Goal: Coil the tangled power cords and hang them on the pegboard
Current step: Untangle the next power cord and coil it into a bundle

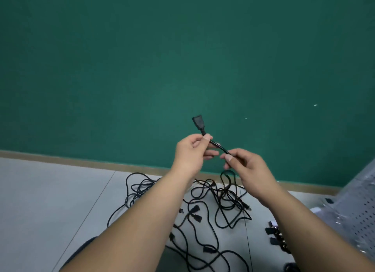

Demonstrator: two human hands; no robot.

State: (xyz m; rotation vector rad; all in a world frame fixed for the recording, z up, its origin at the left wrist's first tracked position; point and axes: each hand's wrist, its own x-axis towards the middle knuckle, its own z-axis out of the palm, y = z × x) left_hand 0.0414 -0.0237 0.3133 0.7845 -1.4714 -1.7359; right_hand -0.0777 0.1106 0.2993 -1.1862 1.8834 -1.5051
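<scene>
One black power cord (215, 144) is raised in front of the green wall, its plug end (198, 121) sticking up and to the left. My left hand (191, 152) pinches the cord just below the plug. My right hand (246, 164) pinches the same cord a little further along, and the cord drops from it to the floor. A tangle of black power cords (205, 207) lies on the grey floor under my arms, with several plugs showing. A grey perforated pegboard (359, 209) leans at the right edge.
The green wall (182, 58) meets the floor at a tan skirting strip (81, 162). Several black hooks or clips (276, 238) lie on the floor beside the pegboard. A dark shape (81, 249) shows under my left forearm.
</scene>
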